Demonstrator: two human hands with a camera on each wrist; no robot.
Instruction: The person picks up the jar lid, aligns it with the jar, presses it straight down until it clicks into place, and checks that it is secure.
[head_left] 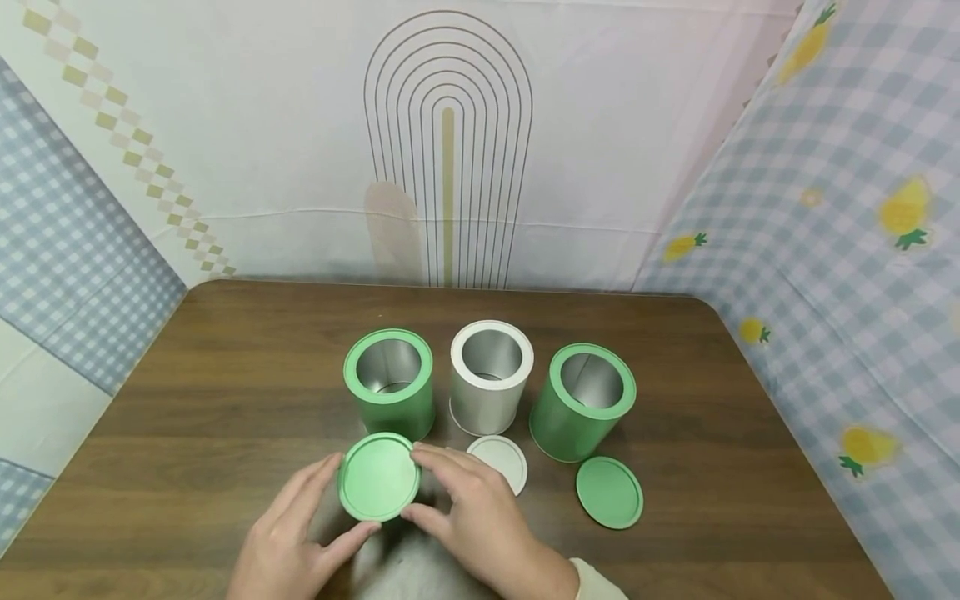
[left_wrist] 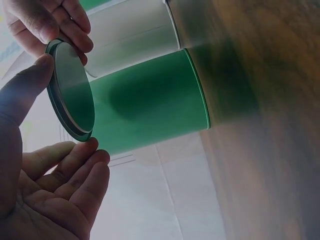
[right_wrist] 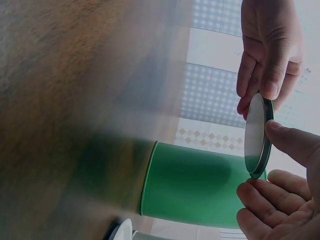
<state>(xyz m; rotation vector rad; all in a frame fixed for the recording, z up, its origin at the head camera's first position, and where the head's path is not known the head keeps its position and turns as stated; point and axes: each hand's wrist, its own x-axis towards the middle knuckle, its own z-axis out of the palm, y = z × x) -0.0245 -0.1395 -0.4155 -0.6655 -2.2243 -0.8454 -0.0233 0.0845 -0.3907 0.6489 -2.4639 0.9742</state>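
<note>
Above wooden table (head_left: 187, 400), both hands (head_left: 390, 521) pinch green lid (head_left: 378, 477).

On the brown wooden table (head_left: 225, 400) three open round tins stand in a row, a green metal tin (head_left: 390, 385) left, a white metal tin (head_left: 491, 377) in the middle and another green metal tin (head_left: 582, 402) right, with a white round lid (head_left: 502, 460) and a green round lid (head_left: 609, 492) lying just near of the latter two, and a third green round lid (head_left: 378, 477) between the left hand (head_left: 288, 542) and the right hand (head_left: 483, 517) near of the left tin.
</note>
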